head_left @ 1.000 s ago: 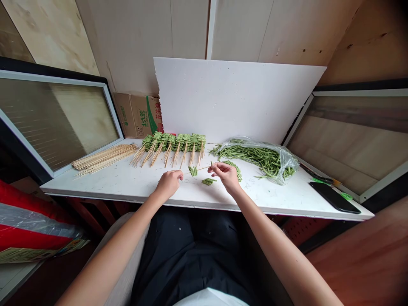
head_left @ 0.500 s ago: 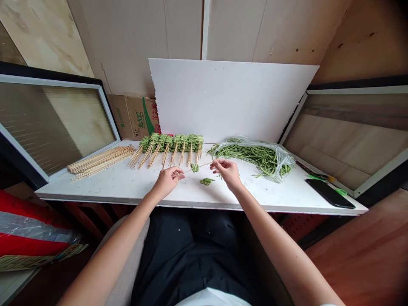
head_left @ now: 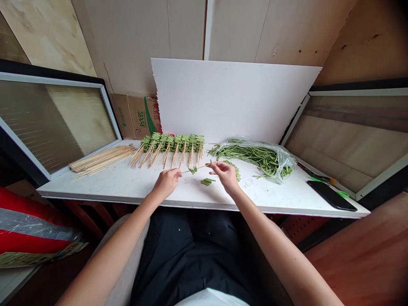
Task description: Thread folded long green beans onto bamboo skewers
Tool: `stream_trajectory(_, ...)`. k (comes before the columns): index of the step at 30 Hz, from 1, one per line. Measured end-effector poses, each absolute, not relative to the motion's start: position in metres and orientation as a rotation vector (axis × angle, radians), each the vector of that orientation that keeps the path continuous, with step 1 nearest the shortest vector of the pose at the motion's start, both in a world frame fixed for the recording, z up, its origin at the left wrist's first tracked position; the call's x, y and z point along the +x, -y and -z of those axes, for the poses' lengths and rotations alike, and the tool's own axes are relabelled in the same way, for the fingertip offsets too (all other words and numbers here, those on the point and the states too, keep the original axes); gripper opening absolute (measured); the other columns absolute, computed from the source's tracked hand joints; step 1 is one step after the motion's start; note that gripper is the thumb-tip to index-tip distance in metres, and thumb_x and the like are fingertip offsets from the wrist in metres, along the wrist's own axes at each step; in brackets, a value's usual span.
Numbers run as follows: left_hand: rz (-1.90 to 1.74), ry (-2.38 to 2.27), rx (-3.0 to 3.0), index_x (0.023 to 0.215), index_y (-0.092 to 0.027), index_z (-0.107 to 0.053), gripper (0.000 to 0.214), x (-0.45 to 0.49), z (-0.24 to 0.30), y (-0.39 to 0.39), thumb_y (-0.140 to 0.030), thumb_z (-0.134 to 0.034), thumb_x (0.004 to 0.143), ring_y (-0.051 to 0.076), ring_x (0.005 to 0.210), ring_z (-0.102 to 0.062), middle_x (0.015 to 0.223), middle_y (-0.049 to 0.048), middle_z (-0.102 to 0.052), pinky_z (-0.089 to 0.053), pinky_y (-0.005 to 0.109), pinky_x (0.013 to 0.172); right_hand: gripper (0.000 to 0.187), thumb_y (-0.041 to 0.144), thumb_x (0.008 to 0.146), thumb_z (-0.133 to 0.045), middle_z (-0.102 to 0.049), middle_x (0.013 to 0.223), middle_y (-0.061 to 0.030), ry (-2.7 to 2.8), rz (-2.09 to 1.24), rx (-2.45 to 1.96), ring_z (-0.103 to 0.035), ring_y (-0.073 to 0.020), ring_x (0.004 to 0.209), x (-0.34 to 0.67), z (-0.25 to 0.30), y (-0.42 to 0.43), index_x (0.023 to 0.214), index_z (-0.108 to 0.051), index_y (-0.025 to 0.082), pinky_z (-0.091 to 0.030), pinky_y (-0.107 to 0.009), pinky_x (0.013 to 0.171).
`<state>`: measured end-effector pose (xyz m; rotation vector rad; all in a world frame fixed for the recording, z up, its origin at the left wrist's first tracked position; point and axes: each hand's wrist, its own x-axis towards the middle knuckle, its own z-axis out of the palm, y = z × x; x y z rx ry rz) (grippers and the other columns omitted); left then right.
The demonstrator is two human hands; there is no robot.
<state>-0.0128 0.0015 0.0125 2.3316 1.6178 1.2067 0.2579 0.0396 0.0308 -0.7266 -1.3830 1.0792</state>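
A thin bamboo skewer (head_left: pixel 202 166) runs between my hands above the table, with a few short green bean pieces (head_left: pixel 193 170) threaded on its middle. My left hand (head_left: pixel 166 183) pinches its left end, fingers closed. On the other side, my right hand (head_left: pixel 225 175) is closed at the skewer's right end; a small bit of green shows by the fingertips. Beneath, a small row of cut bean pieces (head_left: pixel 208 181) lies on the table. More cut pieces (head_left: pixel 236 171) are partly hidden behind my right hand.
Several bean-loaded skewers (head_left: pixel 183 142) are stacked at the back, sticks toward me. Bare skewers (head_left: pixel 102 159) lie at the left. A plastic bag (head_left: pixel 283 159) of long green beans sits right, with a black phone (head_left: pixel 331 195) beyond it. A white board (head_left: pixel 236 102) stands behind.
The bean pieces on the skewer have turned and sit slightly further left. My right hand has shifted a little, showing more of the cut pieces behind it. The view has moved slightly.
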Motion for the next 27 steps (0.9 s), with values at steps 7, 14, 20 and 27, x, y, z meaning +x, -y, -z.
stream_trajectory(7,-1.188,-1.625,2.375,0.089,-0.019,-0.074,0.026,-0.010,-0.012,-0.001,-0.006,-0.051,0.088,0.021,0.075,-0.070,0.081,0.0049,-0.076,-0.052,0.030,0.072,0.038,0.057,0.080,-0.084,-0.082,0.103,-0.0110,1.432,-1.025,-0.701,-0.076,-0.0311,0.107,0.253,-0.033,-0.036,0.092,-0.080,0.021,-0.066,-0.042,0.085)
stream_trajectory(14,-1.222,-1.683,2.315,0.088,-0.019,-0.075,0.027,-0.017,-0.005,-0.008,-0.009,-0.050,0.091,0.021,0.070,-0.068,0.076,0.0046,-0.074,-0.050,0.030,0.069,0.038,0.054,0.080,-0.084,-0.079,0.098,-0.0089,1.448,-1.072,-0.687,-0.074,-0.0264,0.100,0.250,-0.029,-0.037,0.095,-0.077,0.019,-0.066,-0.035,0.072)
stream_trajectory(20,-1.233,-1.594,2.289,0.087,-0.018,-0.074,0.026,-0.018,-0.003,-0.010,-0.012,-0.049,0.093,0.018,0.066,-0.065,0.071,0.0029,-0.071,-0.048,0.028,0.067,0.042,0.054,0.076,-0.087,-0.077,0.101,-0.0091,1.473,-1.043,-0.737,-0.072,-0.0263,0.097,0.255,-0.026,-0.045,0.099,-0.078,0.019,-0.063,-0.033,0.064)
stream_trajectory(27,-1.235,-1.602,2.253,0.085,-0.018,-0.073,0.026,-0.016,-0.004,-0.009,-0.014,-0.049,0.093,0.019,0.065,-0.065,0.073,0.0037,-0.073,-0.050,0.029,0.067,0.032,0.047,0.092,-0.070,-0.079,0.108,-0.0118,1.719,-0.546,-0.989,-0.071,-0.0268,0.094,0.306,-0.028,-0.078,0.106,-0.079,0.020,-0.059,-0.039,0.073)
